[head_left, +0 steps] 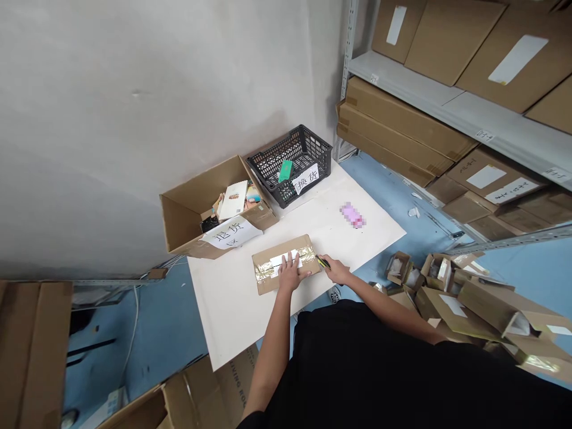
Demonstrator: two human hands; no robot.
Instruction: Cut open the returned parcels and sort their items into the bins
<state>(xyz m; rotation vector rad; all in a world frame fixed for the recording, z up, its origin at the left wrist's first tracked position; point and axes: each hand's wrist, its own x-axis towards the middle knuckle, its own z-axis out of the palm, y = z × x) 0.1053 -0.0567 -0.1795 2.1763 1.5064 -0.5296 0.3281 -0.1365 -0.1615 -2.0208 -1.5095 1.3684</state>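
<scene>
A flat cardboard parcel, sealed with shiny clear tape and bearing a white label, lies on the white table. My left hand rests on top of it, fingers spread over the label. At the parcel's right end, my right hand grips a yellow and black box cutter. The cutter's tip meets the taped edge there; whether the blade is in the tape I cannot make out. A dark line runs across the label and tape.
Behind the parcel stand an open carton of assorted items and a black plastic crate holding a green box. A blurred pink item lies at the table's right. Shelves and opened cartons are further right.
</scene>
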